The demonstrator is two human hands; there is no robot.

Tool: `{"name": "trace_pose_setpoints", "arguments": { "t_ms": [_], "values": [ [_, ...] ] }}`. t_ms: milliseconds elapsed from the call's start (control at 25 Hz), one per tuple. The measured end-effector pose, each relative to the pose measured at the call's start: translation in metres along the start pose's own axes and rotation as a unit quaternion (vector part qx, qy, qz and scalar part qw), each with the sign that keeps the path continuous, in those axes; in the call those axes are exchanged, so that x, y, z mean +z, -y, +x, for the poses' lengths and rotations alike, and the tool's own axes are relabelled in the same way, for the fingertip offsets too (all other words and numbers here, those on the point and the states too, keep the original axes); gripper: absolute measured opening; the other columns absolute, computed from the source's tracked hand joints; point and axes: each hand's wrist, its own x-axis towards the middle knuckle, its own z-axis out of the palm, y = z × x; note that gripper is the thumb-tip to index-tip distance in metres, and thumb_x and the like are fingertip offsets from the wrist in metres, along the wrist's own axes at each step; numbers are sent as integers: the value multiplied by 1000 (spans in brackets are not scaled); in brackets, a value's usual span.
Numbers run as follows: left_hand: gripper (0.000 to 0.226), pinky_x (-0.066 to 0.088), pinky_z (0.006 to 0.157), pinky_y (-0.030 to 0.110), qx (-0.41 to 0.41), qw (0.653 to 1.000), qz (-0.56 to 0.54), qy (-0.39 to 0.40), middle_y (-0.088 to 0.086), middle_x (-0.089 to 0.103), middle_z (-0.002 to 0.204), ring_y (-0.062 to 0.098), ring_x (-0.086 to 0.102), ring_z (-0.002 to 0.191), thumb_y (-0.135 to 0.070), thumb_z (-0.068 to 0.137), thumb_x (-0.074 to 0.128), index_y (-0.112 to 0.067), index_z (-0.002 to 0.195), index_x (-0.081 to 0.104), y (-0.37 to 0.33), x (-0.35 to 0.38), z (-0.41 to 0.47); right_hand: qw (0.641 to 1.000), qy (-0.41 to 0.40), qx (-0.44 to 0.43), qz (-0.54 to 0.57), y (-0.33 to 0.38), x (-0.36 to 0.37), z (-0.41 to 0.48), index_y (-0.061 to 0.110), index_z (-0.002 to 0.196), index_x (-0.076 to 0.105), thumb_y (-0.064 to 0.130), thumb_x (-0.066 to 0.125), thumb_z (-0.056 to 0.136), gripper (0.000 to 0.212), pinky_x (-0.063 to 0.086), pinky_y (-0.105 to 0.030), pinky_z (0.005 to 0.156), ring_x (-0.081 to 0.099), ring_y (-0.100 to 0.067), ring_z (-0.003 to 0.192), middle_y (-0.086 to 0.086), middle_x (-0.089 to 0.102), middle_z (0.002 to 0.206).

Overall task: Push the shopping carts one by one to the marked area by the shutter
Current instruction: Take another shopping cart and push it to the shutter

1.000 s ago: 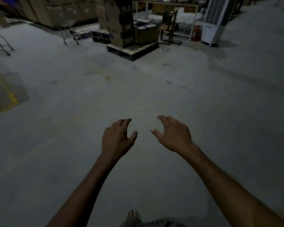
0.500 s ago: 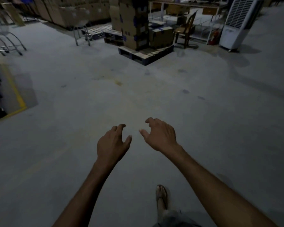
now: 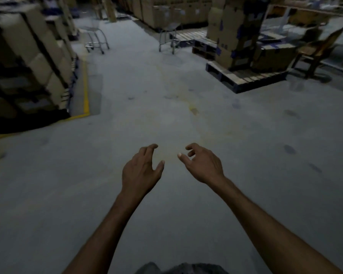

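- Both hands are empty and held out over the bare floor [image 3: 48, 184]. The left hand [image 3: 141, 171] and right hand [image 3: 203, 165] are close together but not touching, with the fingers loosely curled and the thumbs apart from them.
- Far ahead and well apart from the hands stand two metal frames. The picture is blurred there, but they look like the shopping carts.
- The left cart [image 3: 96, 39] stands past the far end of the yellow line [image 3: 86, 91], near the left stack [image 3: 28, 52] of boxes.
- The right cart [image 3: 169, 36] stands just beside the low pallets farther back.
- A cart of steel tube and wire should be stiff, fairly light when empty, and free-rolling on its castors. It is likely to veer if pushed with one hand.
- The best hold is probably the rear handle bar, with both hands spread wide on it. Which end of either cart carries the bar cannot be told from here.
- The baskets are too blurred to show whether they hold anything.
- The taped boxes [image 3: 232, 32] on the pallet [image 3: 246, 78] are closed, so their contents are hidden. A chair [image 3: 317, 50] stands next to them.
- Neither the shutter nor a marked area by it is in view.
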Motion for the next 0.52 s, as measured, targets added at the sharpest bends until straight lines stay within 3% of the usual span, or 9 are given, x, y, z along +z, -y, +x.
{"name": "trace_pose_setpoints", "arguments": {
  "t_ms": [240,520],
  "values": [
    [50,52,77,36,-59,997,3,-39,-8,58,134,19,63,110,-49,93,59,-33,139,46,75,15,121,998,21,-62,20,49,48,149,36,126,57,72,50,91,51,53,-33,83,65,-8,95,15,68,114],
    [50,52,78,34,-28,998,-6,-55,-11,60,130,16,63,110,-48,89,61,-35,136,50,179,28,289,997,-13,-78,22,123,103,319,38,125,57,71,51,91,48,54,-32,81,64,-6,92,16,67,113]
  ]
}}
